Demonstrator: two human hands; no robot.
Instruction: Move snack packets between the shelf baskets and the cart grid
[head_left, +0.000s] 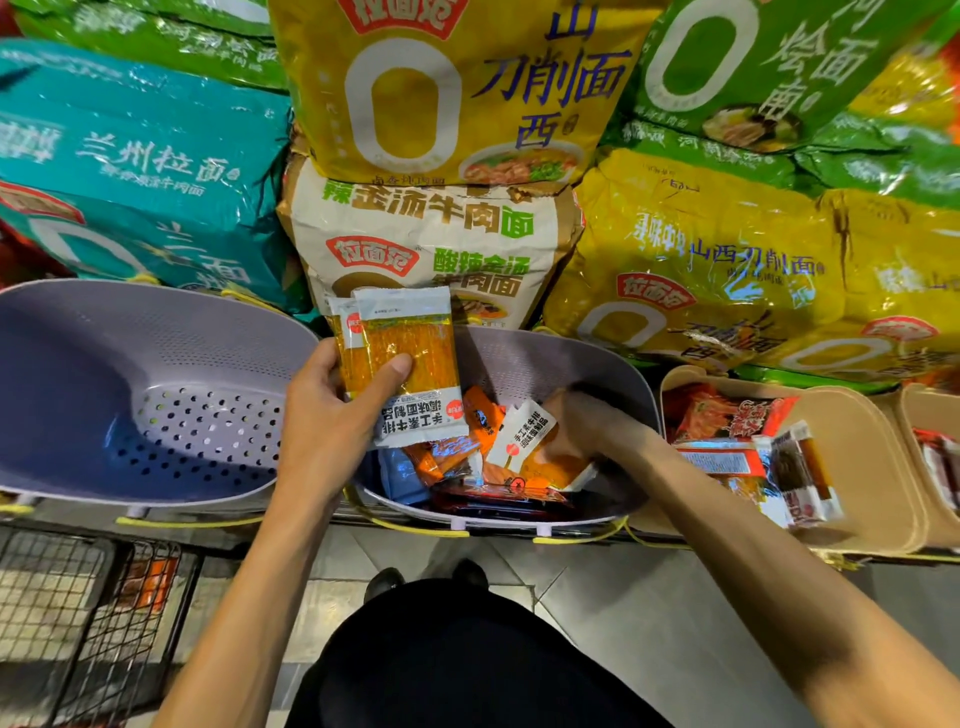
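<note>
The left hand (332, 410) grips two orange packets (402, 358) upright over the middle basket (613, 364), keeping them clear. The right hand (582, 421), down inside, curls round a loose packet (540, 452), probably bound for the cart grid (62, 597).

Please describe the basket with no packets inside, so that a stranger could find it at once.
Below the stacked noodle bags runs a row of baskets. The one meant is the lilac basket at the far left, under the teal bags. The baskets to its right hold snack packets; this one shows only its bare bottom full of holes.
</note>
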